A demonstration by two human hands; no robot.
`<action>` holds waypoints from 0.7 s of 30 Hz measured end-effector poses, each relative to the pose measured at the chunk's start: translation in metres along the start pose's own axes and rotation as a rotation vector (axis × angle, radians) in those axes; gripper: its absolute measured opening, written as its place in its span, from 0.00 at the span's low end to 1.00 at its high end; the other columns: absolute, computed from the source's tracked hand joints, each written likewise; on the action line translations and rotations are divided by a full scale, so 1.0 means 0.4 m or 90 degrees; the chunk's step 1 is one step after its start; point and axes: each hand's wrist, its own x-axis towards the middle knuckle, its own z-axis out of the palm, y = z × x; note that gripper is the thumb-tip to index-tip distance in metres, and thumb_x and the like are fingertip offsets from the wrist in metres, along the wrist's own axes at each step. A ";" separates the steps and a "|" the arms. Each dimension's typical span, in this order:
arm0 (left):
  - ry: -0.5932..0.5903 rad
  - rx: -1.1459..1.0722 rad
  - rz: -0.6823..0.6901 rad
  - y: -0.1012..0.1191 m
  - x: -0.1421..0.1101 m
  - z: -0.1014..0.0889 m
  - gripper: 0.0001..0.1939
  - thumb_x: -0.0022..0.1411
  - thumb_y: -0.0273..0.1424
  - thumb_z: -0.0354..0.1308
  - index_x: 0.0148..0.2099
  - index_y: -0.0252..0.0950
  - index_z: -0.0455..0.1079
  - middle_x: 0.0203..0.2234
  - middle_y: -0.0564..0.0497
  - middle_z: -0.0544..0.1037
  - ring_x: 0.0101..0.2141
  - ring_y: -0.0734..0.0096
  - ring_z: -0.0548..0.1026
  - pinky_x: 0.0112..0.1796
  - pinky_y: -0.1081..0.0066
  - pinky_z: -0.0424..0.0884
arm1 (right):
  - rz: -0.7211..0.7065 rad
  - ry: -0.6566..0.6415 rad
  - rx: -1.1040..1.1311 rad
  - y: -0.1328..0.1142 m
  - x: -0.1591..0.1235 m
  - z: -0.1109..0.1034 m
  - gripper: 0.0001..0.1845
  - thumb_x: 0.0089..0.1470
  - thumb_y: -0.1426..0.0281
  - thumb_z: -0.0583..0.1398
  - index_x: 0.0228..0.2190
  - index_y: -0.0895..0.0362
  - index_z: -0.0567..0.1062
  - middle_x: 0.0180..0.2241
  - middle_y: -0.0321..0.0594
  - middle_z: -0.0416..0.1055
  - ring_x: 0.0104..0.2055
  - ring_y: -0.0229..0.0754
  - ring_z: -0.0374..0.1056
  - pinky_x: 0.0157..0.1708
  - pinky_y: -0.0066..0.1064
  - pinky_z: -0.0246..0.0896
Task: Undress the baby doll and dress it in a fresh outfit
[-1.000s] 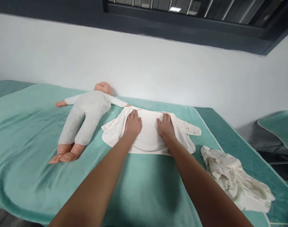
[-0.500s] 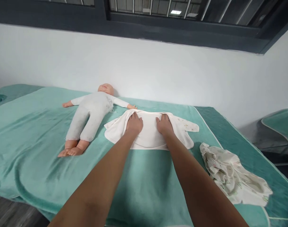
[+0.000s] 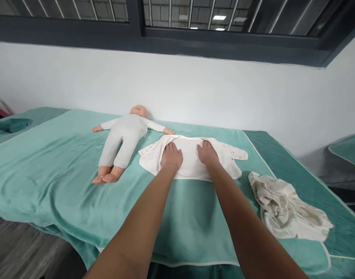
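Note:
A small white baby top (image 3: 189, 157) lies spread on the green blanket, its patterned right sleeve stretched out to the side. My left hand (image 3: 172, 155) rests flat on the left half of the top, fingers extended away from me. On the right half, my right hand (image 3: 208, 153) also presses down, fingers stretched and thumb apart. To the left a baby doll (image 3: 123, 135) in a white suit lies on its back, its arms spread and feet bare. One doll hand is close to the top's upper left edge.
A crumpled white patterned cloth (image 3: 288, 207) lies at the right. The green blanket (image 3: 63, 166) covers the surface, with a darker green cover (image 3: 284, 155) beside it. Behind stands a white wall (image 3: 194, 89) below a dark barred window frame (image 3: 224, 44).
The view has tilted up and turned slightly left, so things appear shifted to the right. Both hands stay flat on the baby top, nearly unmoved on it.

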 end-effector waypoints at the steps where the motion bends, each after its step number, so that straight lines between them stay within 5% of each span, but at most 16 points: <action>1: -0.001 -0.001 0.002 0.000 -0.005 -0.001 0.35 0.71 0.37 0.38 0.71 0.18 0.50 0.69 0.33 0.56 0.70 0.54 0.53 0.68 0.59 0.51 | -0.003 -0.004 -0.003 0.001 -0.002 -0.001 0.36 0.69 0.59 0.40 0.69 0.70 0.50 0.71 0.59 0.46 0.71 0.58 0.49 0.68 0.46 0.47; 14: 0.001 -0.006 0.035 -0.011 -0.054 -0.004 0.34 0.72 0.36 0.38 0.72 0.20 0.50 0.71 0.34 0.53 0.71 0.55 0.49 0.68 0.58 0.48 | -0.041 -0.054 -0.052 0.018 -0.072 -0.030 0.34 0.69 0.60 0.42 0.69 0.65 0.51 0.71 0.56 0.47 0.70 0.57 0.50 0.66 0.51 0.49; 21: 0.007 0.060 0.112 -0.018 -0.077 -0.014 0.31 0.72 0.35 0.39 0.70 0.20 0.56 0.69 0.32 0.57 0.71 0.53 0.50 0.68 0.54 0.47 | -0.189 -0.013 -0.064 0.026 -0.267 -0.041 0.26 0.70 0.67 0.45 0.63 0.62 0.63 0.69 0.50 0.54 0.72 0.48 0.47 0.69 0.40 0.42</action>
